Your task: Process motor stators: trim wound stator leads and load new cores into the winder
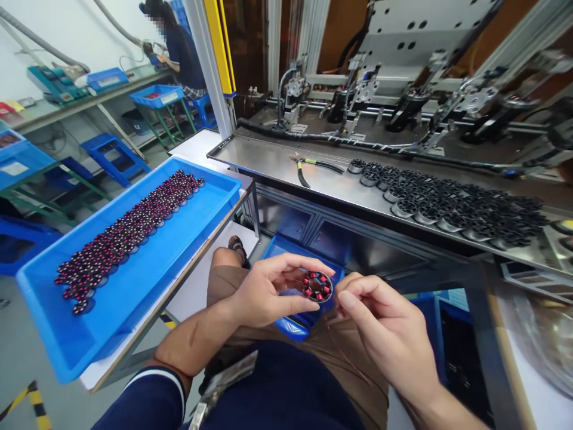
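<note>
My left hand (268, 289) holds a small ring-shaped motor stator (320, 295) with red coils, gripped by its rim between thumb and fingers. Just to the right, the fingertips of my right hand (387, 325) are pinched together close to the stator's edge. A thin copper wire (347, 355) runs from these fingertips down across my lap; its exact grip is partly hidden. Left of me, a blue tray (219, 190) carries rows of similar wound stators (134, 224) with red coils. On the metal ledge ahead lie many black, unwound stator cores (430, 197).
Cutting pliers (320, 164) with black and green handles rest on the metal ledge (268, 156). Behind it stands a machine with several black spindles (407, 110). A blue bin (290, 239) sits below my hands. Another person (181, 54) works at a far bench.
</note>
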Tool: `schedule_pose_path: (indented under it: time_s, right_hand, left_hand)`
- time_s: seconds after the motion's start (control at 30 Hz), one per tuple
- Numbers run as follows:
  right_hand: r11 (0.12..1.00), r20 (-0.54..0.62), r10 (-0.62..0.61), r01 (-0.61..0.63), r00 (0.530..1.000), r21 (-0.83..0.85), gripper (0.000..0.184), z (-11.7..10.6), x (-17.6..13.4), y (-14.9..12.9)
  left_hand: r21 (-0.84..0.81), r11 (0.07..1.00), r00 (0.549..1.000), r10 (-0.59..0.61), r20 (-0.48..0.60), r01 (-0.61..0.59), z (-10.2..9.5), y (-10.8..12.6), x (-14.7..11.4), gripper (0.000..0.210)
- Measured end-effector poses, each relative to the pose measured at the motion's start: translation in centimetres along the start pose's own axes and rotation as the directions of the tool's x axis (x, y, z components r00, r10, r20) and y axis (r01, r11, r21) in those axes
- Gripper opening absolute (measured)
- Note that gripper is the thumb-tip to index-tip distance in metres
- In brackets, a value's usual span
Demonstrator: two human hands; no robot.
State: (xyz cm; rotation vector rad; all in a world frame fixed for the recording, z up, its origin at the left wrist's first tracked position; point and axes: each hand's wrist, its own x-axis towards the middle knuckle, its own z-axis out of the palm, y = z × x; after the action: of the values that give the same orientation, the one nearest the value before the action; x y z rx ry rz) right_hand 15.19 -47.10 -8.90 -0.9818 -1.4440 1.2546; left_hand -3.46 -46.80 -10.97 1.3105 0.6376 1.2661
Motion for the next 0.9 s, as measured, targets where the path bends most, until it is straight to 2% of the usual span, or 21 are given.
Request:
schedule_pose_path:
  time_s: [0.1, 0.2, 0.27, 0.33, 0.43, 0.53, 0.63, 0.73, 0.83, 0.9]
  right_hand:
    - [0.999, -0.021, -0.039, 0.039, 0.999, -0.006, 0.028, 0.2, -0.4, 0.4]
    - [0.998, -0.041, -0.061, 0.059, 0.997, -0.035, 0.028, 0.3, -0.7, 0.8]
    - [0.998, -0.056, -0.035, 0.032, 0.998, -0.054, 0.030, 0.3, -0.9, 1.1]
    - [0.998, -0.058, -0.004, 0.001, 0.998, -0.056, 0.031, 0.2, -0.9, 1.3]
    - [1.000, -0.025, -0.007, 0.007, 1.000, -0.016, 0.030, 0.3, -0.5, 1.1]
    - [0.997, 0.027, -0.030, 0.027, 0.999, 0.075, 0.030, 0.9, -0.1, 0.8]
    - [0.992, -0.025, -0.022, 0.025, 0.999, 0.127, 0.033, 1.9, 0.0, 1.2]
    - [0.992, -0.125, -0.014, 0.030, 0.992, 0.124, 0.034, 2.8, 0.0, 2.1]
    - [0.988, -0.135, -0.042, 0.061, 0.990, 0.141, 0.030, 3.2, 0.0, 2.8]
    - [0.981, -0.129, -0.110, 0.129, 0.985, 0.143, 0.024, 3.2, 0.0, 2.7]
  left_hand:
    - [-0.170, 0.980, 0.995, -0.096, 0.038, 0.101, 0.1, -0.5, 0.4, 0.048]
    - [-0.174, 0.984, 0.999, -0.030, -0.022, 0.026, 0.7, -1.6, 0.6, 0.053]
    - [-0.035, 0.995, 0.989, 0.085, -0.119, -0.090, 1.1, -2.1, 0.5, 0.044]
    - [0.192, 0.958, 0.954, 0.245, -0.171, -0.211, 1.5, -2.2, 0.4, 0.036]
    - [0.478, 0.806, 0.878, 0.459, -0.134, -0.348, 1.6, -1.7, 0.3, 0.039]
    - [0.570, 0.699, 0.832, 0.552, -0.047, -0.432, 1.6, -1.1, 0.3, 0.040]
    - [0.596, 0.665, 0.821, 0.571, -0.017, -0.450, 1.4, -0.8, 0.2, 0.038]
    - [0.594, 0.688, 0.836, 0.547, -0.047, -0.417, 0.9, -0.9, -0.1, 0.039]
    - [0.594, 0.700, 0.850, 0.525, -0.053, -0.396, 0.4, -0.9, -0.3, 0.041]
    - [0.620, 0.683, 0.858, 0.513, -0.030, -0.387, 0.1, -0.8, -0.4, 0.042]
